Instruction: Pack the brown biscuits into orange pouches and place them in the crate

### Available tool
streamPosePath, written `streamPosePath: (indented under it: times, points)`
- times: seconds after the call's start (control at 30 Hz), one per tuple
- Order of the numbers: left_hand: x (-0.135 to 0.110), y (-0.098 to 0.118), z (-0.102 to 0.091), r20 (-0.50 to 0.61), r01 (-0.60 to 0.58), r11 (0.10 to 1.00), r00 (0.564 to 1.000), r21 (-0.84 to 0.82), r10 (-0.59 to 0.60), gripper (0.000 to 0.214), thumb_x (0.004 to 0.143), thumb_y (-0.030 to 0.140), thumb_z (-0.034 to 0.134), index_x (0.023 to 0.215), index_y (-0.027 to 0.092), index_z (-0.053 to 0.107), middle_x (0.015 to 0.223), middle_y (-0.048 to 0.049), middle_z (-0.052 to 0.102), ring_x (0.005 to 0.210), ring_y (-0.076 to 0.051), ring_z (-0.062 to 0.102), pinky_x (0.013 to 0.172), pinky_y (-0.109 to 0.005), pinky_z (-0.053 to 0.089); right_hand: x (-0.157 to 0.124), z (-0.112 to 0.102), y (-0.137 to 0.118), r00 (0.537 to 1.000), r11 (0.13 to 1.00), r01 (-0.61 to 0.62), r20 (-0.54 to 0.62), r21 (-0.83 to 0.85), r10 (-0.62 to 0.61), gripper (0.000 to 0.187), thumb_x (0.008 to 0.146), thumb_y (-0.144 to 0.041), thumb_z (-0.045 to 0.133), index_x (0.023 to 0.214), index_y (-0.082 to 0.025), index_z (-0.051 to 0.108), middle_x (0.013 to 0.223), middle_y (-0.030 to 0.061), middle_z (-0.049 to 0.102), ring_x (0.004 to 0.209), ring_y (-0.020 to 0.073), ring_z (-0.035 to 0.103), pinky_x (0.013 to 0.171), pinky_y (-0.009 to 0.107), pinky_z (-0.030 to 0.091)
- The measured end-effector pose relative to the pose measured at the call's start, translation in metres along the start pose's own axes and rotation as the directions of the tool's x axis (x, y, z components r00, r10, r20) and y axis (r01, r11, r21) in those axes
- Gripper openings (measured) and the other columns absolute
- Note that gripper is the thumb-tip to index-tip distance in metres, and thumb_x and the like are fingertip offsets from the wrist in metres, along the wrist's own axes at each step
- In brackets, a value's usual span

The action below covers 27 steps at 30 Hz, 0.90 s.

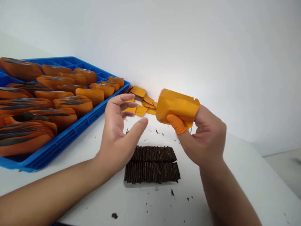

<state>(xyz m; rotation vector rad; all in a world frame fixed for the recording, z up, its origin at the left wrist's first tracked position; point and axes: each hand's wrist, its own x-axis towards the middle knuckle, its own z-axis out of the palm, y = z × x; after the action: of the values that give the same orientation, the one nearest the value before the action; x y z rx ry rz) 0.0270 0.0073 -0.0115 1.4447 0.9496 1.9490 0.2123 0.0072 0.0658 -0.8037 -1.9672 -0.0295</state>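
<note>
My right hand (204,135) grips an orange pouch (176,106) between thumb and fingers, held up over the table. An orange finger cot covers that thumb; the pouch has a small notch at its upper right. To the left of the pouch, my left hand (122,125) is raised with thumb and fingers apart and nothing between them. Below both hands, a shallow clear tray (131,185) holds two rows of thin dark brown slabs (152,172) standing on edge. Part of the back row is hidden by my left hand.
At left, a blue divided crate (44,158) holds many upright orange pouches (72,105). Behind my left hand lie loose stacks of flat orange pouches (138,91). Dark crumbs (114,215) are scattered on the white table (94,201). A white wall (188,40) rises behind.
</note>
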Motion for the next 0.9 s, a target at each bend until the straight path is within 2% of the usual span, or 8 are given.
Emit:
streamPosePath:
  times: [0.07, 0.17, 0.27, 0.37, 0.47, 0.67, 0.8, 0.9]
  points:
    - [0.001, 0.0, -0.002, 0.034, -0.211, 0.974, 0.977, 0.083, 0.209, 0.066, 0.087, 0.027, 0.079, 0.145, 0.032, 0.048, 0.158, -0.008, 0.046, 0.146, -0.031, 0.049, 0.119, -0.053, 0.044, 0.0, -0.002, 0.001, 0.999, 1.0, -0.01, 0.031, 0.016, 0.009, 0.021, 0.095, -0.021, 0.077, 0.078, -0.023, 0.065, 0.073, -0.002, 0.064, 0.068, 0.0118, 0.053, 0.06, 0.031, 0.043]
    - [0.006, 0.003, -0.005, 0.227, -0.487, 0.859, 0.865, 0.161, 0.447, 0.085, 0.079, 0.024, 0.084, 0.153, 0.033, 0.043, 0.166, -0.0097, 0.041, 0.159, -0.036, 0.039, 0.132, -0.057, 0.035, -0.001, -0.001, -0.003, 0.986, 0.996, -0.072, 0.152, 0.056, 0.063, 0.025, 0.089, -0.014, 0.077, 0.072, -0.022, 0.061, 0.069, -0.0035, 0.062, 0.064, 0.0112, 0.05, 0.059, 0.031, 0.041]
    - [0.011, 0.005, -0.008, 0.46, -0.556, 0.817, 0.772, 0.156, 0.438, 0.081, 0.082, 0.029, 0.084, 0.153, 0.028, 0.047, 0.159, -0.0117, 0.056, 0.153, -0.034, 0.052, 0.131, -0.053, 0.038, -0.004, 0.004, -0.011, 0.966, 0.985, -0.116, 0.247, 0.126, 0.082, 0.033, 0.083, -0.009, 0.075, 0.066, -0.022, 0.05, 0.064, -0.0064, 0.056, 0.062, 0.0092, 0.049, 0.057, 0.027, 0.041]
    - [0.01, 0.005, -0.01, 0.523, -0.463, 0.866, 0.794, 0.188, 0.311, 0.06, 0.087, 0.033, 0.081, 0.142, 0.03, 0.056, 0.136, -0.0063, 0.075, 0.123, -0.03, 0.074, 0.107, -0.047, 0.056, -0.007, 0.009, -0.019, 0.962, 0.984, -0.111, 0.265, 0.138, 0.071, 0.035, 0.077, -0.004, 0.074, 0.064, -0.02, 0.045, 0.062, -0.0081, 0.051, 0.061, 0.0067, 0.045, 0.056, 0.023, 0.039]
    - [0.006, 0.007, -0.011, 0.5, -0.411, 0.887, 0.825, 0.211, 0.263, 0.049, 0.088, 0.033, 0.082, 0.132, 0.03, 0.063, 0.122, -0.0026, 0.08, 0.104, -0.025, 0.079, 0.091, -0.041, 0.059, -0.009, 0.013, -0.024, 0.967, 0.987, -0.101, 0.246, 0.126, 0.068, 0.037, 0.073, -0.003, 0.077, 0.064, -0.019, 0.044, 0.061, -0.0088, 0.048, 0.062, 0.0048, 0.042, 0.056, 0.02, 0.037]
    - [0.006, 0.009, -0.011, 0.539, -0.419, 0.89, 0.798, 0.177, 0.269, 0.044, 0.087, 0.027, 0.071, 0.13, 0.028, 0.061, 0.122, -0.0005, 0.081, 0.1, -0.022, 0.08, 0.079, -0.035, 0.059, -0.007, 0.011, -0.031, 0.948, 0.956, -0.186, 0.299, 0.225, 0.113, 0.047, 0.085, -0.029, 0.092, 0.065, -0.018, 0.05, 0.065, -0.0081, 0.052, 0.063, 0.0046, 0.044, 0.055, 0.02, 0.038]
    - [0.001, 0.001, -0.011, 0.525, -0.374, 0.903, 0.823, 0.212, 0.218, 0.028, 0.086, 0.042, 0.07, 0.108, 0.026, 0.062, 0.093, -0.0009, 0.077, 0.073, -0.02, 0.072, 0.056, -0.033, 0.046, -0.006, 0.002, -0.033, 0.91, 0.957, -0.21, 0.399, 0.202, 0.116, 0.053, 0.088, -0.041, 0.091, 0.066, -0.019, 0.048, 0.066, -0.0077, 0.053, 0.062, 0.0049, 0.043, 0.053, 0.023, 0.036]
    - [-0.001, -0.001, -0.011, 0.519, -0.335, 0.921, 0.833, 0.197, 0.191, 0.027, 0.088, 0.046, 0.067, 0.102, 0.025, 0.06, 0.088, -0.0003, 0.075, 0.066, -0.018, 0.068, 0.053, -0.032, 0.042, -0.005, -0.015, -0.032, 0.891, 0.978, -0.168, 0.444, 0.121, 0.098, 0.041, 0.091, -0.042, 0.088, 0.072, -0.021, 0.059, 0.07, -0.0058, 0.06, 0.064, 0.0078, 0.049, 0.055, 0.027, 0.041]
